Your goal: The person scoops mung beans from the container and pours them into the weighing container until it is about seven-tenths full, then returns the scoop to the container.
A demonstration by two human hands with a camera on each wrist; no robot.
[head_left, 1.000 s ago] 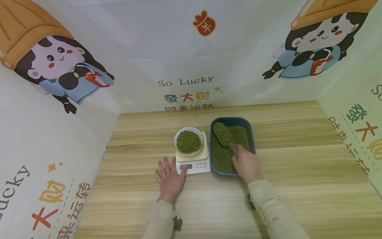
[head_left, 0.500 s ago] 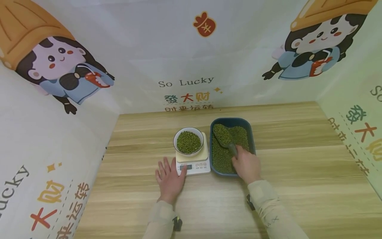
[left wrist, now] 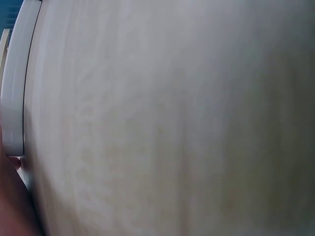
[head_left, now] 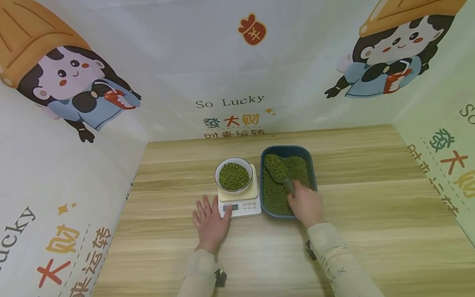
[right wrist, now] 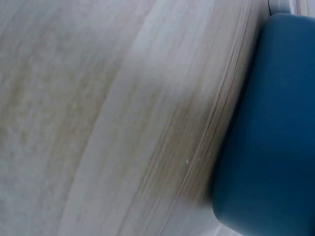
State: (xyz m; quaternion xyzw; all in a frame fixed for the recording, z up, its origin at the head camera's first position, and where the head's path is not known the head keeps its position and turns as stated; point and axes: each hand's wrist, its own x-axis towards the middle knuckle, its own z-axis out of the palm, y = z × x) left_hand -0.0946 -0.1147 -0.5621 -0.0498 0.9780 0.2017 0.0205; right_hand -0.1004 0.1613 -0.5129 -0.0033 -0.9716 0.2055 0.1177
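My right hand [head_left: 306,203] grips the handle of a dark scoop [head_left: 288,184] heaped with green mung beans, its bowl lying over the beans in a blue rectangular tub [head_left: 313,173]. To the left, a white bowl with a dark rim [head_left: 241,192], filled with the same beans, sits on a white kitchen scale [head_left: 245,211]. Spread out flat, my left hand [head_left: 213,226] rests at the scale's front left corner, thumb over its edge by the display. The left wrist view catches only the scale's side [left wrist: 15,88] and a bit of hand; the right wrist view shows the tub's outer wall [right wrist: 270,132].
The wood-grain table [head_left: 356,198] extends to both sides of the scale and tub. Printed cloth walls [head_left: 178,62] with cartoon figures and lettering enclose it at the back, left and right. The tub stands right beside the scale.
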